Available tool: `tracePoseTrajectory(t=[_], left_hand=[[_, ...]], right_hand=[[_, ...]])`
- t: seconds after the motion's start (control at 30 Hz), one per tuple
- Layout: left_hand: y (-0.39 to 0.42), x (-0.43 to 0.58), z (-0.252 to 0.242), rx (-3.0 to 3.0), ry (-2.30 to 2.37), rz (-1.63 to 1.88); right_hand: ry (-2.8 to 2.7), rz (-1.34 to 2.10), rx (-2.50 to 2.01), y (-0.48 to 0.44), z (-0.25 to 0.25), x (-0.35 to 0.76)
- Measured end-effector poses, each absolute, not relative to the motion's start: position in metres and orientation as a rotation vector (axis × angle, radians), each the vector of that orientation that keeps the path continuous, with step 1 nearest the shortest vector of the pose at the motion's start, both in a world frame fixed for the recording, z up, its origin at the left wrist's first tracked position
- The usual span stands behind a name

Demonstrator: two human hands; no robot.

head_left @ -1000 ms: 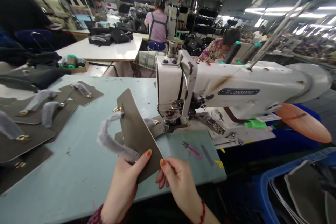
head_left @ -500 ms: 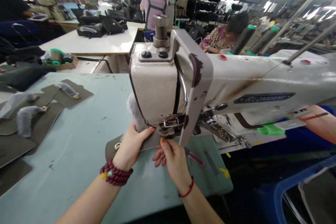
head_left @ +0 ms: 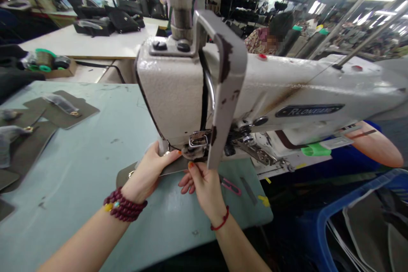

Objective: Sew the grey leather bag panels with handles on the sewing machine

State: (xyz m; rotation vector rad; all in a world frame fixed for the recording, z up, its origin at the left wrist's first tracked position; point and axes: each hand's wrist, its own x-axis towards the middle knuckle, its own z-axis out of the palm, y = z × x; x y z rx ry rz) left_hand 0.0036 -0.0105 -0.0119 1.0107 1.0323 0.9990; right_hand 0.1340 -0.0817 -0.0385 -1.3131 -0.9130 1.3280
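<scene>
A grey-brown leather panel [head_left: 127, 173] with a small gold ring lies flat on the pale green table [head_left: 79, 170], its far end under the head of the white sewing machine [head_left: 197, 89]. My left hand [head_left: 149, 172] presses on the panel, thumb near the presser foot. My right hand [head_left: 199, 180] pinches the panel's near edge just below the needle area. The needle itself is hidden behind the machine head.
Pink thread snips [head_left: 230, 186] lie right of my hands. Several similar panels with wrapped straps [head_left: 60, 108] lie at the left. A blue bin [head_left: 360, 225] with more pieces stands at lower right. Other people work at tables behind.
The panel, held upright a second ago, now lies flat under the machine head. Both hands moved forward with it, and my head came closer to the machine.
</scene>
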Motion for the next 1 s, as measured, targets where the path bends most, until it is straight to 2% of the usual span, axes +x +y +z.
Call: tracePoseTrajectory(t=[0.37,0.8,1.0], left_hand=[[-0.013,-0.016,-0.010,0.873,1.004,0.481],[-0.006,-0.011,-0.012,0.990,0.918,0.584],[0.000,-0.006,0.004,1.028,0.970,0.568]], right_hand=[[-1.004,1.360,-1.322,-0.084,-0.032,0.141],[-0.900,1.400,-1.278,-0.081,-0.037,0.138],[-0.848,1.358,-1.320,-0.077,-0.036,0.129]])
